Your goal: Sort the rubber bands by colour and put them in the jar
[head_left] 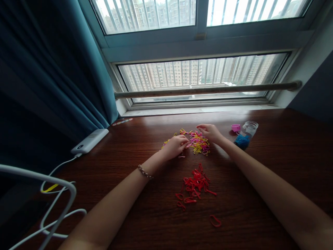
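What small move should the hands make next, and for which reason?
Perhaps the left hand should draw one band out of the jumbled pile of small pink and yellow looped bands: these two colours lie mixed beside its fingertips, while the small red looped bands lie separately, nearer the person.

Both arms outstretched, fingers bent

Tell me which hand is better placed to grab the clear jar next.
Likely the right hand: it is nearer the clear jar. The left hand is across the pink-and-yellow bands, with the right in between.
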### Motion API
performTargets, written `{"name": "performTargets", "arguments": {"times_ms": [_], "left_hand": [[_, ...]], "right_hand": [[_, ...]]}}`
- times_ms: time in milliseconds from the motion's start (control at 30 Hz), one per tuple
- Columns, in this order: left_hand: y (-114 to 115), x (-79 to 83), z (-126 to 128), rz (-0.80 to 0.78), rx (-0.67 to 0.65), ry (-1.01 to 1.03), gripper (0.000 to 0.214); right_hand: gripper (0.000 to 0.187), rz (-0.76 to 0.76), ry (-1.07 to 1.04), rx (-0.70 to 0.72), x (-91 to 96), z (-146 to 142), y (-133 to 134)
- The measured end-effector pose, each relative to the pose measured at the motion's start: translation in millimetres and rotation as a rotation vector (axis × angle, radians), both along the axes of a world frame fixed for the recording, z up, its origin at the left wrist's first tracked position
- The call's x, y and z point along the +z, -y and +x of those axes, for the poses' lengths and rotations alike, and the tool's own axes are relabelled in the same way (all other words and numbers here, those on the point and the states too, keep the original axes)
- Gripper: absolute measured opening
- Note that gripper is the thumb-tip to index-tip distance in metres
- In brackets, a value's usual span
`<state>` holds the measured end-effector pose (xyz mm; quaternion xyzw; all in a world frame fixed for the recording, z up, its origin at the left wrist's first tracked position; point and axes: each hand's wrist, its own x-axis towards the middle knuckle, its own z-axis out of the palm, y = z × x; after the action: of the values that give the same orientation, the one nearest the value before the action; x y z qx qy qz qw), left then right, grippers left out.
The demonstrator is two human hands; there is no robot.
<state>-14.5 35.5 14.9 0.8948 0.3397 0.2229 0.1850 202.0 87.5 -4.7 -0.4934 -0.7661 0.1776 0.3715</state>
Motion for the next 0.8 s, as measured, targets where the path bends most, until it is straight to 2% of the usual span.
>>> {"name": "performTargets", "arguments": {"times_ms": [100, 200, 300, 400, 467, 600, 733, 800], "left_hand": [[-14, -10.2, -12, 0.166, 0.109, -0.128, 0.037], [-22, -18.7, -21, 0.123, 0.181, -0.238, 0.046], [-27, -23.7, -25, 0.098, 0.263, -0.186, 0.044], [-31, -26.6, -27, 0.088, 0.353, -0.025, 0.036], [-35, -28.1, -30, 0.059, 0.382, 0.088, 0.032], [-41, -29.2, -35, 0.020, 0.433, 0.203, 0.026], [-41, -27.5, -38, 0.127, 0.502, 0.144, 0.020], [-40, -26.9, -38, 0.184, 0.496, 0.127, 0.018]], "right_hand": [[0.030, 0.097, 0.132, 0.196, -10.3, -9, 3], [0.030, 0.128, 0.244, 0.279, -13.1, -13, 7], [0.028, 0.099, 0.281, 0.184, -8.2, -8, 10], [0.032, 0.071, 0.311, 0.014, -2.2, -2, 11], [0.035, 0.086, 0.320, -0.051, -0.1, 0, 12], [0.038, 0.127, 0.305, -0.103, 0.2, -1, 12], [0.037, 0.154, 0.289, -0.105, 0.0, -3, 13], [0.036, 0.170, 0.284, -0.098, 0.4, -4, 13]]}}
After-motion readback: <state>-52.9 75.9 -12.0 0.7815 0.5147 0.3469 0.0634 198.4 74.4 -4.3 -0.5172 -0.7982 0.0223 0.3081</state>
